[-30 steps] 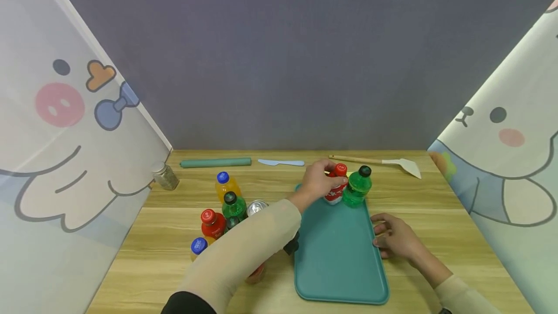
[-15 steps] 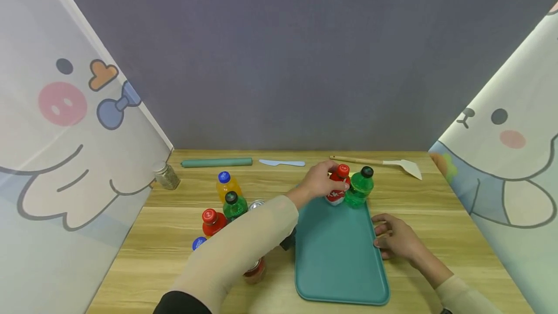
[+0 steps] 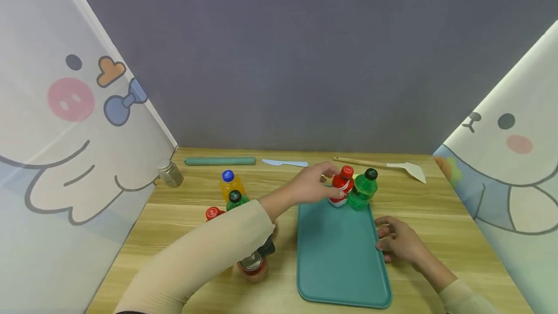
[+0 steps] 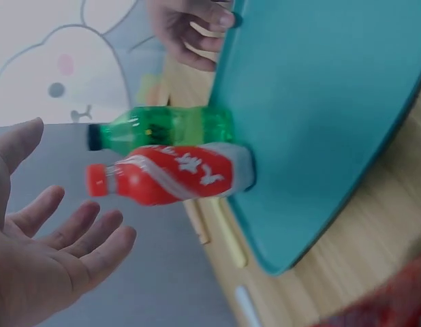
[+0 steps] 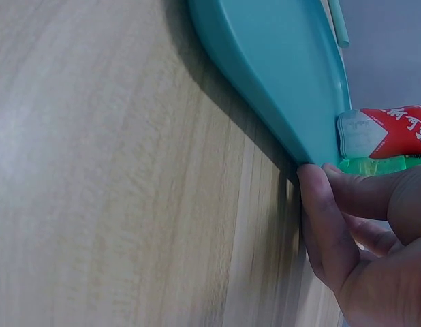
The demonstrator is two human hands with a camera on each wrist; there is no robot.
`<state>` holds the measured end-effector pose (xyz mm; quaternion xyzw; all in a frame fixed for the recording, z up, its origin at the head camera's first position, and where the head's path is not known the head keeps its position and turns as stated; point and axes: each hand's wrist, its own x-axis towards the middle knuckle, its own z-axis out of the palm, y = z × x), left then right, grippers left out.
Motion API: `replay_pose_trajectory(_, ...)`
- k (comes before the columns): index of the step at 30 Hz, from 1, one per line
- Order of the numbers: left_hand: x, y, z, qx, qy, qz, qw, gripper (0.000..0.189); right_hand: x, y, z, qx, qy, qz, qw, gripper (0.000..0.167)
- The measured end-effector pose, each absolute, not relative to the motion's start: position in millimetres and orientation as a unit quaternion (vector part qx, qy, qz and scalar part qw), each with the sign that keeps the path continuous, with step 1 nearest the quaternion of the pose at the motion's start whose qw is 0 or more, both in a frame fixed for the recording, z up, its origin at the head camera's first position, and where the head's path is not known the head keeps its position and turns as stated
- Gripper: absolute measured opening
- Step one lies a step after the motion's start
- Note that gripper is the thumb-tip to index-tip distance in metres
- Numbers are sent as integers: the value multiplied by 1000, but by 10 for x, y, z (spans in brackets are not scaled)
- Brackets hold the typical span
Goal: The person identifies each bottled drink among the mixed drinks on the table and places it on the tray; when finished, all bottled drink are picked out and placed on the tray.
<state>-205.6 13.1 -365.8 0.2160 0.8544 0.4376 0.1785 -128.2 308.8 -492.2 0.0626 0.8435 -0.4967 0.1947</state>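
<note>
The red bottle stands upright on the teal tray, near the far edge, long axis vertical, cap uppermost. It is located just to the right of the fingers of the left hand, which is the nearer hand. The left fingers are spread wide and hold nothing; thumb and fingertips point toward the bottle's upper part. The green bottle stands immediately on the far side of the red one from this hand; whether the two bottles touch cannot be determined.

The right hand is at the tray's right long side, its thumb and index finger closed narrowly on the rim.

View comparison: in the head view, the left thumb overlaps the red bottle and suggests contact. The left wrist view shows a clear gap between fingers and bottle, and exposes the white label lettering. The right wrist view shows the rim pinch at close range. Only the head view shows the orange bottle on the bench, partly behind the sleeve.
</note>
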Motion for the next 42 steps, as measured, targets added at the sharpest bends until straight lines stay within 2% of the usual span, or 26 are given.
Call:
replay_pose_trajectory(8, -1873, -368, -3398, 240, 856, 433, 149, 49, -1270, 3094, -4927, 63, 842, -500, 194, 66)
replay_pose_trajectory(17, -1608, -987, -3249, 210, 862, 453, 91, 45, -1278, 3107, -4947, 65, 847, -491, 191, 67)
replay_pose_trajectory(25, -1285, -1505, -3276, 196, 882, 428, 35, 45, -1272, 3094, -4930, 67, 845, -495, 191, 66)
replay_pose_trajectory(34, -970, -1950, -3494, 141, 888, 437, 24, 44, -1257, 3097, -4944, 67, 846, -495, 189, 67)
replay_pose_trajectory(42, -713, -2189, -3672, 102, 899, 426, -21, 43, -1267, 3087, -4946, 60, 846, -496, 187, 65)
